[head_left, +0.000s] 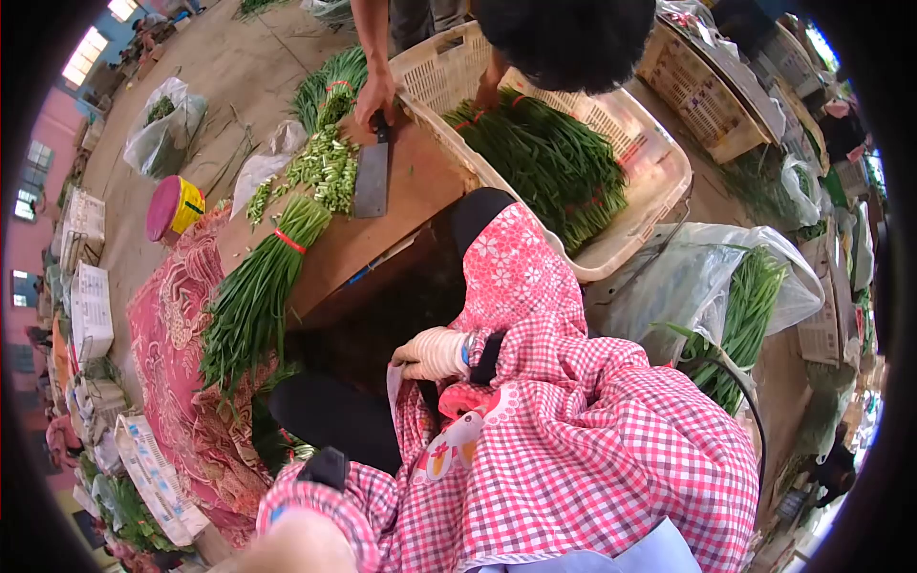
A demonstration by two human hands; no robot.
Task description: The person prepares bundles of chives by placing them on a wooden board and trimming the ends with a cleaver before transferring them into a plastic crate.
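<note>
My right hand (435,355), wrapped across the back in a pale ribbed covering, lies over my lap. Its fingers curl at the edge of my pink checked apron (564,430). At the bottom left my left forearm or wrist (298,542) comes close to the camera; the fingers are out of frame. In front of me, a bunch of green garlic chives (258,286), tied with a red band, hangs over the near left edge of a wooden board (330,258). Chopped pale stalk ends (325,172) lie heaped beside a cleaver (372,179).
Across the board, a co-worker's hand (376,99) grips the cleaver handle; the other reaches to banded chives (544,158) in a plastic crate (659,172). A plastic bag (659,277) of greens stands at right. A red patterned cloth (186,353) and a pink-lidded tub (175,208) are at left.
</note>
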